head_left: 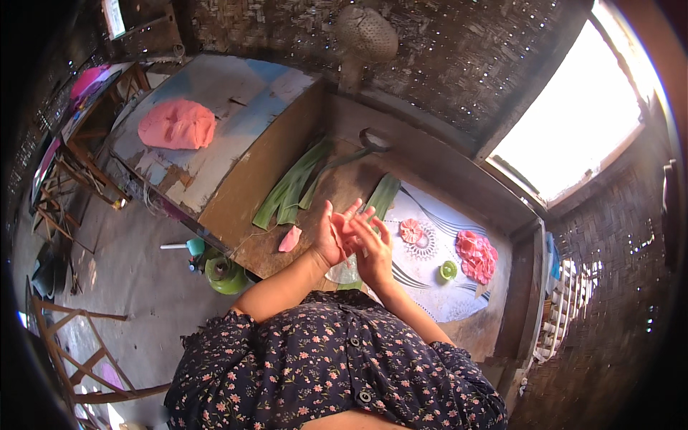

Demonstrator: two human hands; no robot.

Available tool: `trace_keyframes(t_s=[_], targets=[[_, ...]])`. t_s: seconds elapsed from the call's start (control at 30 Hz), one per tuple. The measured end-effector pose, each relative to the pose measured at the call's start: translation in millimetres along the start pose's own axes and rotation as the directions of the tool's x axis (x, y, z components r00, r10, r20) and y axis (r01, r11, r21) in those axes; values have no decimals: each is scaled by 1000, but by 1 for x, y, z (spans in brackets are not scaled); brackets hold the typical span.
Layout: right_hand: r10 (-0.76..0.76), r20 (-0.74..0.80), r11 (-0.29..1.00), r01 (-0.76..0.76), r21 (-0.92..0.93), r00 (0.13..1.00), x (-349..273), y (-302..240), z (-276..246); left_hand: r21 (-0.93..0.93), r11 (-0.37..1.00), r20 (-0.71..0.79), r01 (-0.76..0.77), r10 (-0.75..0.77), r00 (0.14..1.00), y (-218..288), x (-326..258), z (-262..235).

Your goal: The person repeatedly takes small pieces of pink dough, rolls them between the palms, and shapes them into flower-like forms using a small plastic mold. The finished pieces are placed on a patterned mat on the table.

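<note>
Over the near edge of the table, my left hand (330,238) is turned palm up with its fingers stretched out. My right hand (374,251) meets it, fingers curved across the left palm. Between them shows a thin bit of pink dough (345,242), mostly hidden by the fingers. A small lump of the same dough (290,239) lies left of my hands. To the right, on a white patterned sheet (441,304), sit a small pink ruffled piece (411,231), a larger pink ruffled cluster (476,256) and a small green cup (448,270).
Long green leaf strips (294,185) and a curved sickle-like blade (374,140) lie toward the back. A large pink dough mass (176,124) rests on a raised worn board (247,89) at left. Below my hands is a pale, partly covered object (343,273). Wooden sides border the table.
</note>
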State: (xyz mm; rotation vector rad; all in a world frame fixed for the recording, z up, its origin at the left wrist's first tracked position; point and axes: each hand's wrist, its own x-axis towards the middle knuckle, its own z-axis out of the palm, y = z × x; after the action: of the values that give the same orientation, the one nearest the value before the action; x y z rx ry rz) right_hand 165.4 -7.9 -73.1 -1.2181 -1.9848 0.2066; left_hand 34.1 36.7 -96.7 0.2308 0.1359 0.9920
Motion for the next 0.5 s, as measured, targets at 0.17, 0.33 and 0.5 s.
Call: trace_keyframes(t_s=[0.17, 0.33, 0.5], targets=[[-159, -105, 981, 169, 95, 982, 35, -15, -37, 295, 954, -65, -57, 80, 995, -1, -11, 41], [-255, -116, 899, 280, 338, 960, 63, -49, -26, 450, 711, 375, -541, 400, 836, -10, -8, 95], [-182, -212, 943, 231, 240, 960, 83, -79, -38, 487, 719, 370, -497, 345, 862, -13, -21, 120]])
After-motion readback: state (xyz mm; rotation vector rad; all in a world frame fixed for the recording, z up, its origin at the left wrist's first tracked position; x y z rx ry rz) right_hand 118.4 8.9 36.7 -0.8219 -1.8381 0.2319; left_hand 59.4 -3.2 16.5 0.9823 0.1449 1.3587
